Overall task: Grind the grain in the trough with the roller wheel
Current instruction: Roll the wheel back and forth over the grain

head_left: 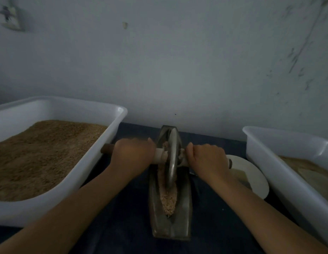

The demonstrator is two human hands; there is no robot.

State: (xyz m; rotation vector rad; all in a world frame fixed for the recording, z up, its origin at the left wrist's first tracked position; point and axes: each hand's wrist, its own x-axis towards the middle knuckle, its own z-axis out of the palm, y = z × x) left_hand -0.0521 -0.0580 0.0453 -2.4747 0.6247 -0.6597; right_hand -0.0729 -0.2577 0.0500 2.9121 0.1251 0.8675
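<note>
With the left hand (133, 153) and right hand (208, 158) each gripping the axle handle (160, 155), the person should press evenly (no tilting), rolling the roller wheel (171, 158) along the trough (185, 208) through the grain (168, 198).

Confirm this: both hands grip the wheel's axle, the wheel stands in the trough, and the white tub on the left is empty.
One thing is wrong: the left tub is not empty; the head view shows it filled with brown grain. The rest holds: the left hand and right hand grip the axle, and the wheel stands in the trough.
</note>
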